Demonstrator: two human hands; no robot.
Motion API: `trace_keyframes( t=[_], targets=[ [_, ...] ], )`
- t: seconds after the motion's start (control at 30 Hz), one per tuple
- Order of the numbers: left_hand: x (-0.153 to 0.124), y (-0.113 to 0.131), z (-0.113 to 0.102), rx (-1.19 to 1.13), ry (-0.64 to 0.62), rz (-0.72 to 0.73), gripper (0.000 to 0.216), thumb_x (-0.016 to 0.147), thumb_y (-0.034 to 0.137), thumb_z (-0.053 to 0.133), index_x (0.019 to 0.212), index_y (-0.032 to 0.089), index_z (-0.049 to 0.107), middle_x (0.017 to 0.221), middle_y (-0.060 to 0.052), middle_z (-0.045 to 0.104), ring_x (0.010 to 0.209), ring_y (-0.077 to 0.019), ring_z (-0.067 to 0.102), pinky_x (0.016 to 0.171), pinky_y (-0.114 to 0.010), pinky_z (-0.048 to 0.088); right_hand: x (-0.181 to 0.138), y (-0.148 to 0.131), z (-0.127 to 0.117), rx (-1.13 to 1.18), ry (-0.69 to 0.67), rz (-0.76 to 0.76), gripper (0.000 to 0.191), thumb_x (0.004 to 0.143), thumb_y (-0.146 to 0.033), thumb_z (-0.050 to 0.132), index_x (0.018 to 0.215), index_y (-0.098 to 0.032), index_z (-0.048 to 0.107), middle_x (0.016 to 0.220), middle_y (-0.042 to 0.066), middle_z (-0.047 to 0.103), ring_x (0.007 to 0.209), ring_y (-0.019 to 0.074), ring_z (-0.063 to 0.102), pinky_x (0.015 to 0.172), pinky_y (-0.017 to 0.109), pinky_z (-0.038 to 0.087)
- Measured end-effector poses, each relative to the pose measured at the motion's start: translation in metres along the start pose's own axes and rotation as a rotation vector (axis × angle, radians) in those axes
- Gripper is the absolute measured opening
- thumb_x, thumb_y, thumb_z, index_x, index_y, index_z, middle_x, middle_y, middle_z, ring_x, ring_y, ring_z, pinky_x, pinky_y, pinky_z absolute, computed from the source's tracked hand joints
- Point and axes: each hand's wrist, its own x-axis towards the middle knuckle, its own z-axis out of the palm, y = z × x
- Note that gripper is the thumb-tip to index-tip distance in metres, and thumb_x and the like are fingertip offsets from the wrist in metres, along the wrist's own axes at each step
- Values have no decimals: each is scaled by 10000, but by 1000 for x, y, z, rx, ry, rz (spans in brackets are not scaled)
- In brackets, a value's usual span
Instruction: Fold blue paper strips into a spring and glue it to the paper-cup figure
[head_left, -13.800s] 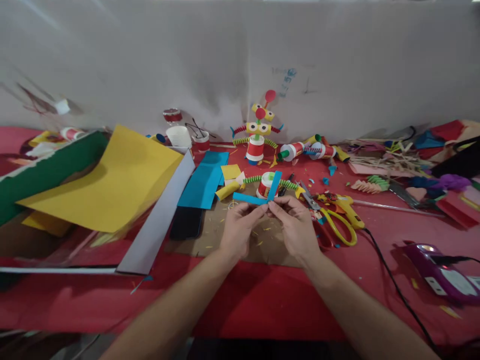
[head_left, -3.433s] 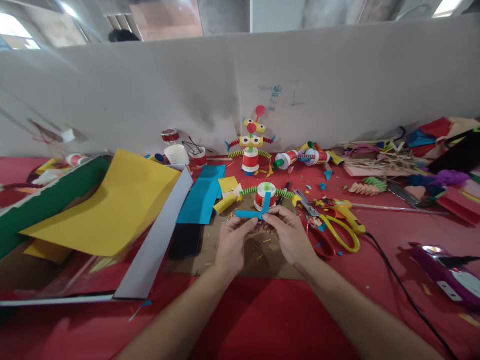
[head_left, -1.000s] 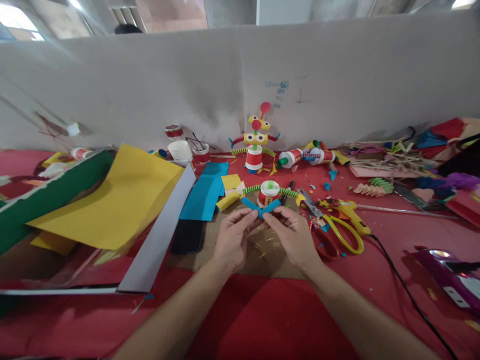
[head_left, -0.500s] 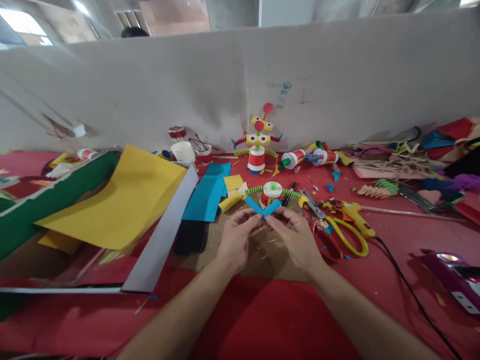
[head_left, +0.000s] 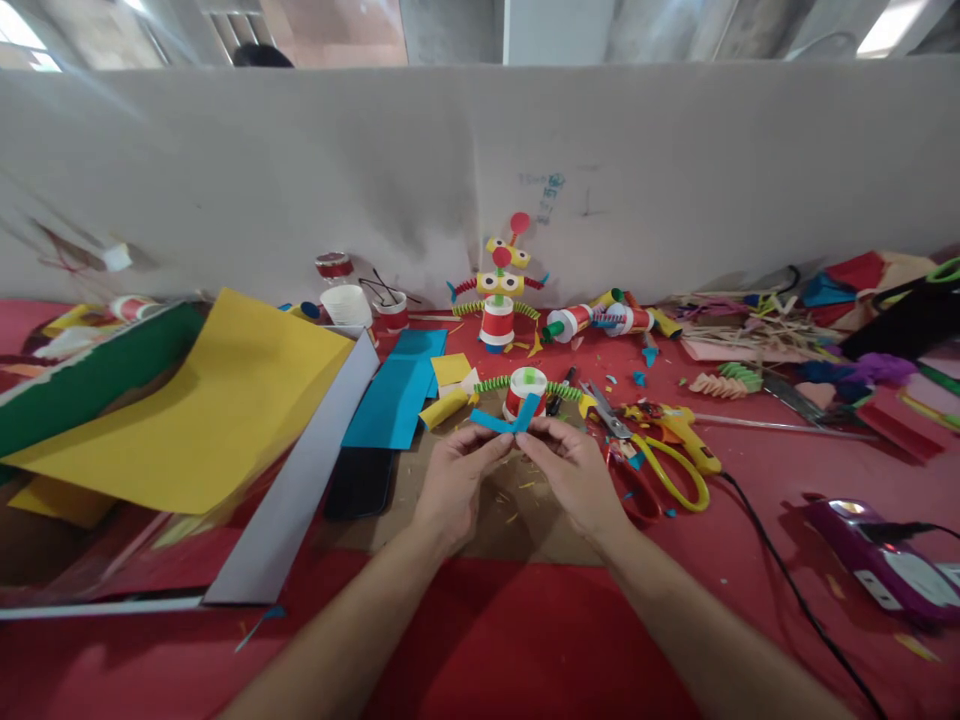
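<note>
Between my two hands is a blue paper strip [head_left: 492,422], bent into a V with its two arms pointing up and outward. My left hand [head_left: 459,478] pinches it near the bend. The thumb and fingers of my right hand [head_left: 567,468] close on it from the other side, thumbtips nearly touching. Just beyond stands a red-and-white paper cup figure [head_left: 527,382] with green folded-paper arms and yellow ends. A yellow paper roll [head_left: 442,408] lies left of the cup. Scissors [head_left: 671,470] with yellow and red handles rest right of my right hand.
A yellow glue gun [head_left: 691,440] with a black cord lies at right, near a purple power strip [head_left: 874,560]. Blue sheets [head_left: 397,390] and a phone [head_left: 360,483] lie left. A box [head_left: 251,540] holds yellow paper. Finished cup figures [head_left: 497,322] stand by the wall.
The blue strip has turned in my fingers: its left arm now lies flatter and its right arm stands steeper. The whole view has shifted slightly to the right.
</note>
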Motion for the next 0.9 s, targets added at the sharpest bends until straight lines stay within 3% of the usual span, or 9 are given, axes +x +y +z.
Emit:
trace_keyframes(
  t=[0.27,0.6,0.9],
  targets=[
    [-2,2,3,-21,-31,5,103,645,203,764,739,178,732,731,-10,706,703,-111,624,748,-255,494,0,-5,2,95,-43,54,197,772,-299,617,917,-190,695,850,38,706,730,156,618,766,324,474],
    [0,-8,1,30,74,80,140,650,237,763,764,158,747,747,-40,722,747,-138,638,811,-293,489,-3,-3,11,188,22,76,176,726,-302,667,874,-206,668,856,8,697,806,151,613,811,312,468],
    [-2,-14,1,15,114,103,117,664,234,755,752,160,733,738,-19,714,719,-108,621,744,-233,484,-3,0,11,154,10,56,215,735,-326,671,913,-205,672,892,23,698,849,178,623,834,338,478]
  ],
)
